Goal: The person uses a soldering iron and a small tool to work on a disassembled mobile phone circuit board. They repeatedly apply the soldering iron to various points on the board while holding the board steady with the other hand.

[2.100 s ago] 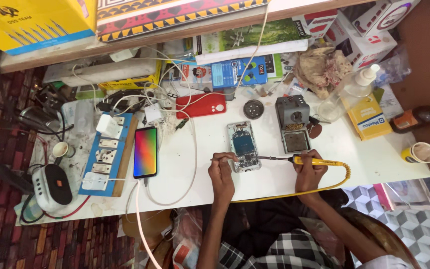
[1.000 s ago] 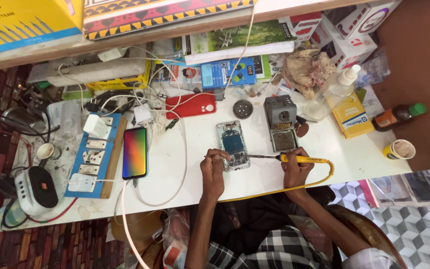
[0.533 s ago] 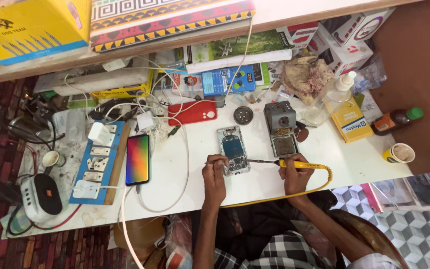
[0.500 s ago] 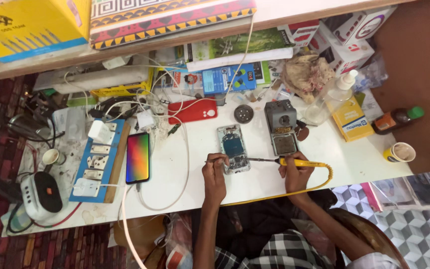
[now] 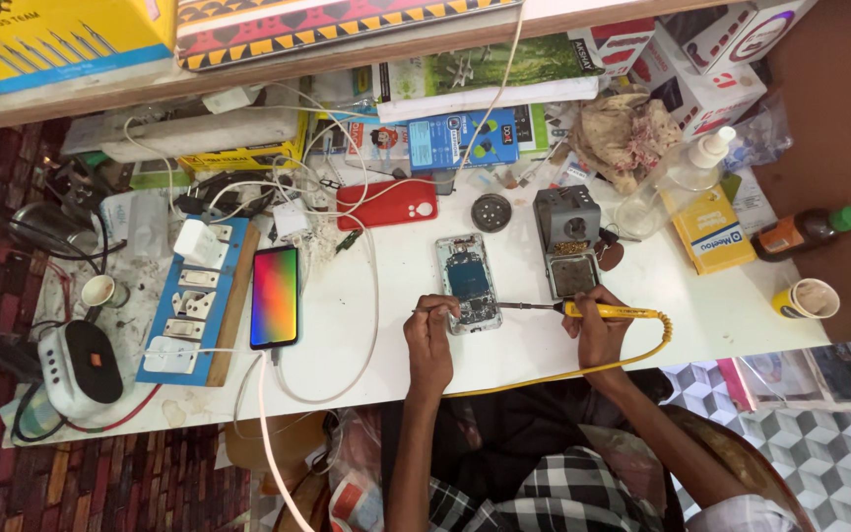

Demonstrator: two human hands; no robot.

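Phone: an opened phone (image 5: 469, 282) is laid flat, its insides bare.
Right hand (image 5: 598, 330): a yellow soldering iron (image 5: 598, 311) is gripped, tip at the phone's 3 o'clock.
Left hand (image 5: 429, 340): a thin tool (image 5: 435, 309) is pinched at the phone's 8 o'clock.
Progress: the work seems midway; the back is not yet closed.

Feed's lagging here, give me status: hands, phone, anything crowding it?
Right hand grips yellow iron, tip at opened phone. Left hand holds thin tool at phone's edge. Iron stand close beside; nothing on phone.

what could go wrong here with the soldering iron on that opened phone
The tip of the yellow soldering iron in the right hand sits at the edge of the opened phone, close to the left hand, which pinches a thin tool; a slip could burn fingers or scorch parts. Its yellow cord loops off the table edge toward the lap and might snag. White cables lie near the work.
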